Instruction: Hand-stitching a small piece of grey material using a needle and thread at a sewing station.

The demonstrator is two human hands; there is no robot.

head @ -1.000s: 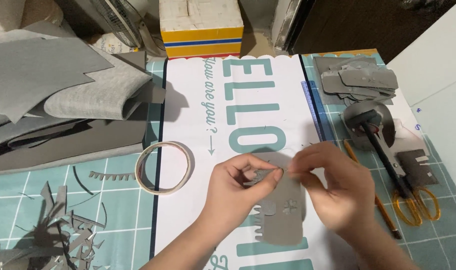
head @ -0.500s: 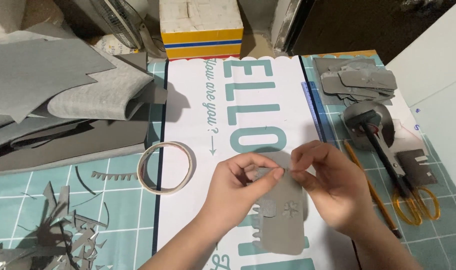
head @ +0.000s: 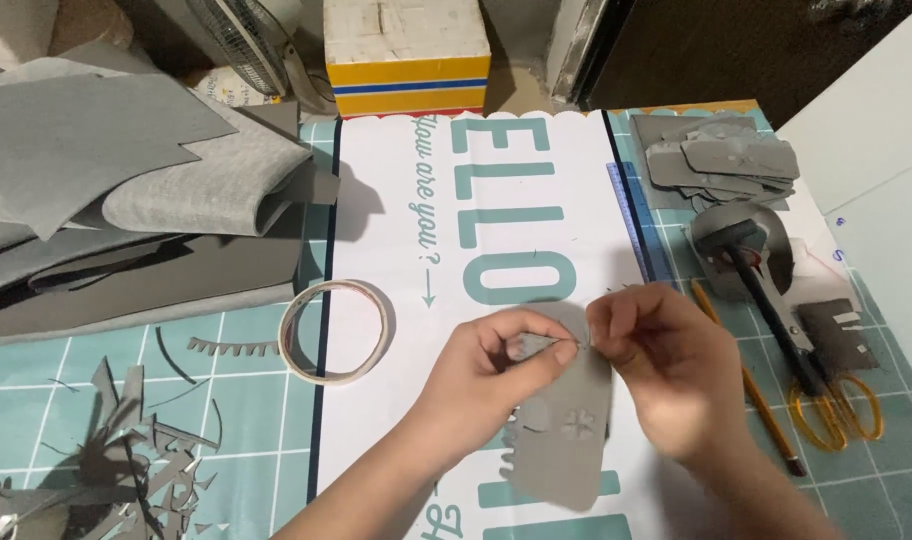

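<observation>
Both hands pinching the top edge of one grey cut-out piece (head: pixel 566 420).
Left hand (head: pixel 496 365) is gripping its upper left, right hand (head: pixel 666 365) its upper right, fingers closed; the piece's long axis is hanging down toward the person, over the counter (head: pixel 256 400).

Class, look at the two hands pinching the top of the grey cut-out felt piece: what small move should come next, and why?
Probably a small pull with the right hand: its fingertips pinch something tiny at the top edge of the grey cut-out felt piece, while the left hand steadies that edge. What is pinched is too small to tell.
</observation>
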